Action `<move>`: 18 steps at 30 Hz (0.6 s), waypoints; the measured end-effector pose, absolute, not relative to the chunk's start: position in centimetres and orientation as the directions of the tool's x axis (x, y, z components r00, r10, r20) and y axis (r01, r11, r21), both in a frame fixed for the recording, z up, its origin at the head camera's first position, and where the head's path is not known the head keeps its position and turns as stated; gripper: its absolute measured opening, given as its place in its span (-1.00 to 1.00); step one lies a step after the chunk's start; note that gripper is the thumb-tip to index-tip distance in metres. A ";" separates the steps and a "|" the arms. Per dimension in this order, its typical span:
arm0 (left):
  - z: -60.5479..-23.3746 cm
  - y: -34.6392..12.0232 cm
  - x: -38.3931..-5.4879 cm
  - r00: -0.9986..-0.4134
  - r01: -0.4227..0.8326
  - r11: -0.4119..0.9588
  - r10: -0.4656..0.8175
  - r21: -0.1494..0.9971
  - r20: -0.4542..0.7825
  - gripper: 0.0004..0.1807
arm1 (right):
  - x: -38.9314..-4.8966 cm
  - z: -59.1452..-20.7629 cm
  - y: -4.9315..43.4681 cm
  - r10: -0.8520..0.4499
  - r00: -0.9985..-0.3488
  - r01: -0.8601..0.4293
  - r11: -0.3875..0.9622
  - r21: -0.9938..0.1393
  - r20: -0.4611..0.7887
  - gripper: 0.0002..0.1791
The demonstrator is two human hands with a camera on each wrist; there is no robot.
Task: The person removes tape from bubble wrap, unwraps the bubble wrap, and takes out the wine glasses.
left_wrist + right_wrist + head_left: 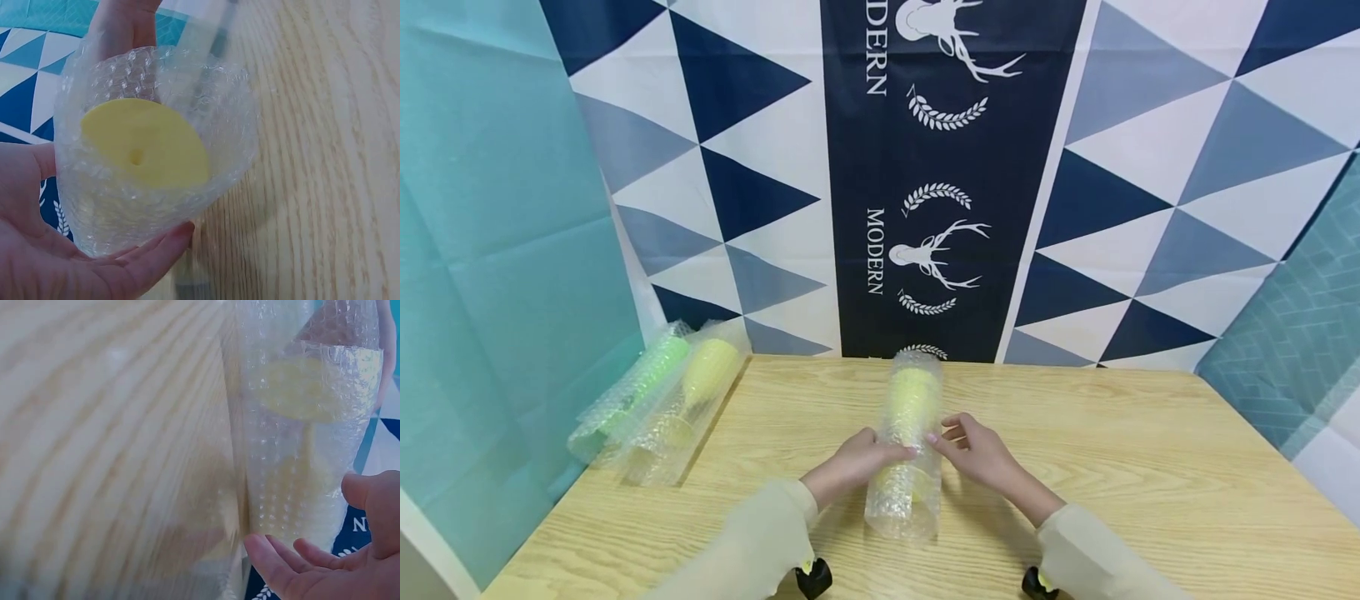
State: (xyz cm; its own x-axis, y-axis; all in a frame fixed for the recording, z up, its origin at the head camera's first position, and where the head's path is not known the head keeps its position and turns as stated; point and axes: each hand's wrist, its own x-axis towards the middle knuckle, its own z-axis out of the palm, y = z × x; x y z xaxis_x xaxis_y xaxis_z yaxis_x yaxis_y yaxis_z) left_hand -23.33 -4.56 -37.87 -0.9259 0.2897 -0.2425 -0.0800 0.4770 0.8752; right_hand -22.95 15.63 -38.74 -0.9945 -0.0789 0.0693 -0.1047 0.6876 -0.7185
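Note:
A bubble-wrapped yellow lamp-like object [910,408] is at the middle of the table. Through the wrap show a ribbed cylinder, a thin stem [308,442] and a flat round disc [147,144] with a small dent at its centre. My left hand [868,454] grips the package from its left side, thumb on top, fingers curled round its far side in the left wrist view. On the right, my right hand [976,450] is close against the wrap. Its fingers [275,562] are loosely bent and hold nothing; the thumb tip is by the wrap's edge.
Two more bubble-wrapped objects, one green [658,367] and one yellow [709,371], lie side by side at the table's left edge. A patterned curtain [760,167] hangs behind the wooden table [1112,467], with a teal cloth [505,275] on the left.

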 end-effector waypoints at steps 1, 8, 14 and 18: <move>-37.9 -4.5 -23.3 -0.926 -0.078 0.475 0.291 0.876 -0.240 -0.12 | -22.9 -38.7 15.7 -0.077 -0.995 -0.095 0.683 -0.724 0.058 -0.48; -37.9 -4.2 -23.0 -0.926 -0.076 0.490 0.288 0.868 -0.244 -0.10 | -22.5 -38.7 15.7 -0.054 -0.999 -0.026 0.625 -0.780 -0.010 -0.43; -38.0 -4.0 -22.9 -0.920 -0.089 0.450 0.305 0.889 -0.246 -0.19 | -22.3 -38.9 15.6 -0.053 -0.997 0.022 0.558 -0.829 -0.062 -0.36; -38.2 -3.9 -23.0 -0.910 -0.090 0.407 0.336 0.909 -0.241 -0.28 | -22.3 -38.8 15.6 -0.062 -0.993 0.056 0.531 -0.846 -0.105 -0.34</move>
